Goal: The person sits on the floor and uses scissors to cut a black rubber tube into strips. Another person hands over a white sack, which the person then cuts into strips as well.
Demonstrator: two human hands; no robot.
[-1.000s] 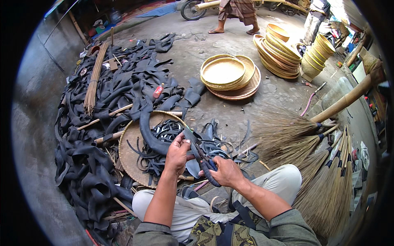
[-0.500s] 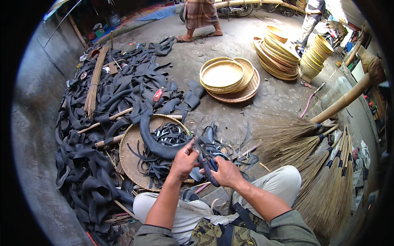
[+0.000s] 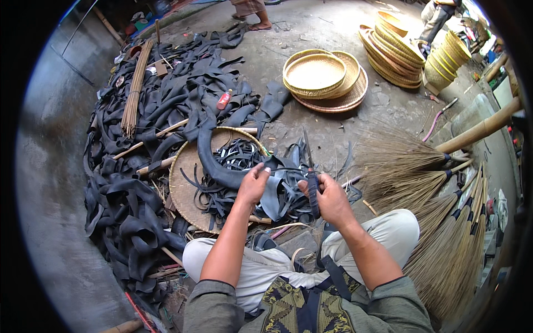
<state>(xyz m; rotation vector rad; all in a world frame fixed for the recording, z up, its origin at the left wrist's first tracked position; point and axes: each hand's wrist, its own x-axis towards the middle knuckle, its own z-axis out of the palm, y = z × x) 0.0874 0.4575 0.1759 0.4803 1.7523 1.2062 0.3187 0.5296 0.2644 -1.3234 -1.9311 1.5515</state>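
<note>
My left hand [image 3: 252,186] pinches the end of a curved black rubber tube [image 3: 210,158], which arcs up and away to the left. In my right hand [image 3: 333,201] is a pair of scissors [image 3: 312,191] with dark wrapped handles, the slim blades pointing up and away from me. A narrow dark strip stretches between the tube's end and the scissors. Beneath the tube lies a round woven tray [image 3: 185,194] holding a tangle of thin black rubber strips [image 3: 237,152]. A wider grey-black rubber piece [image 3: 270,200] hangs just right of my left hand.
Black rubber scraps [image 3: 133,222] are heaped on the left, with a stick bundle [image 3: 136,91] and a red bottle [image 3: 224,100] on them. Woven trays [image 3: 316,75] and stacked baskets [image 3: 391,53] stand farther off. Brooms [image 3: 444,244] lie at right. A person's feet [image 3: 258,25] show at the top.
My right hand has moved right, away from my left, and the scissors now point upward. The view has shifted, and the person at the top has moved left.
</note>
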